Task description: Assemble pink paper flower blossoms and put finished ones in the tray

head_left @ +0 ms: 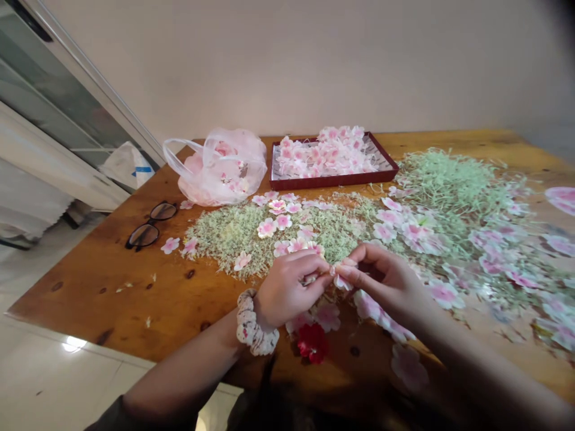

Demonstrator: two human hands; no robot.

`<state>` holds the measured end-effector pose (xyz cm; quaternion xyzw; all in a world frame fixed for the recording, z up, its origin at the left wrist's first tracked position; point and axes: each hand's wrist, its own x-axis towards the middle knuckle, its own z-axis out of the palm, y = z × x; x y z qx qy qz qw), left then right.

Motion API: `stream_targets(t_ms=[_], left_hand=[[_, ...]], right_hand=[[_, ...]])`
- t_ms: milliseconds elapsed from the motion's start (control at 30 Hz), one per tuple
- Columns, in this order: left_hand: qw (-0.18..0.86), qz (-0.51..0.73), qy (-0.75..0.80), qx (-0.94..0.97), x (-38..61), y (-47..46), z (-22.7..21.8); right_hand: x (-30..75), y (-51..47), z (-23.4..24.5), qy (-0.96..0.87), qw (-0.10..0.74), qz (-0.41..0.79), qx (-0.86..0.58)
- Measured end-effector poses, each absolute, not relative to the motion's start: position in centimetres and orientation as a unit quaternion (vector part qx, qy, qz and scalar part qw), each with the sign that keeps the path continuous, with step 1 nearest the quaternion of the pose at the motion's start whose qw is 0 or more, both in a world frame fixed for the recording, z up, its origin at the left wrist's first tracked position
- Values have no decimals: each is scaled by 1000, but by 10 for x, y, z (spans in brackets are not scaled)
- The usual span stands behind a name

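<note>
One flower (343,282) pinched by left hand (287,284), right hand (390,278); maroon tray (335,180): pink blossoms (330,152); sheer bag (256,155): pink pieces (233,182).

Head-worn view, facing forward and down over the brown wooden surface (179,299)
From the near side, it takes in the bare left hand (291,281) and bare right hand (390,276) at close range, reaching the plain pale wall (314,66) beyond.

Soft, uneven light falls on the table (171,305), leaving its near edge in shadow. Glare spots the floor (45,371) beside the table's left corner. Flowers (560,244) toward its right edge look smeared.
</note>
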<state>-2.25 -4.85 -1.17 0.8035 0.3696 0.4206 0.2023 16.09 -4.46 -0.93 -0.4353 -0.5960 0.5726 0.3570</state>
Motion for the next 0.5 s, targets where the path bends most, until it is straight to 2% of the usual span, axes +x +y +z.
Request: stream_targets(t_ms=[267,500], left_hand=[[212,442,350,798,-24,-45,-8],[261,417,362,792,-22,-47,-5]], right_hand=[[160,-40,-19,-374,365,778,-349],[156,-40,-24,-294,345,827,-333]])
